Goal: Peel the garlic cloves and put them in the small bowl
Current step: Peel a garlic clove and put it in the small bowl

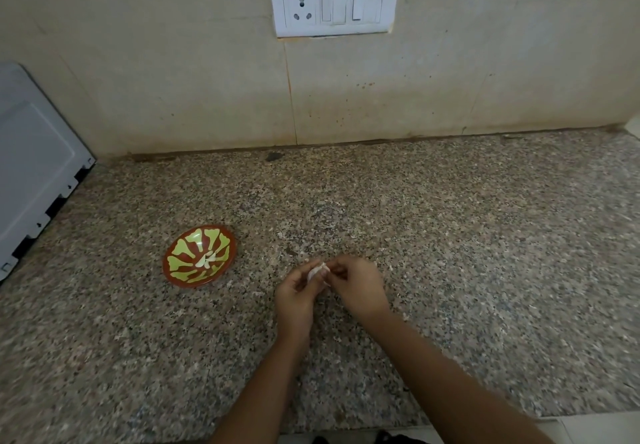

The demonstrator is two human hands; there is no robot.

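A small red bowl [183, 272] with a yellow-green pattern sits on the speckled granite counter [450, 235], left of my hands. A couple of pale peeled cloves [207, 259] lie in its middle. My left hand [294, 296] holds a white garlic piece [317, 273] in its curled fingers, just above the counter. My right hand [356, 286] meets it from the right, its fingertips pinching the papery skin at the top of the garlic. Most of the garlic is hidden between the two hands.
A grey-white appliance [31, 166] stands at the left edge of the counter. A tiled wall [207, 80] with a white socket-and-switch plate [332, 5] rises behind. The counter's front edge [571, 419] runs at the bottom right.
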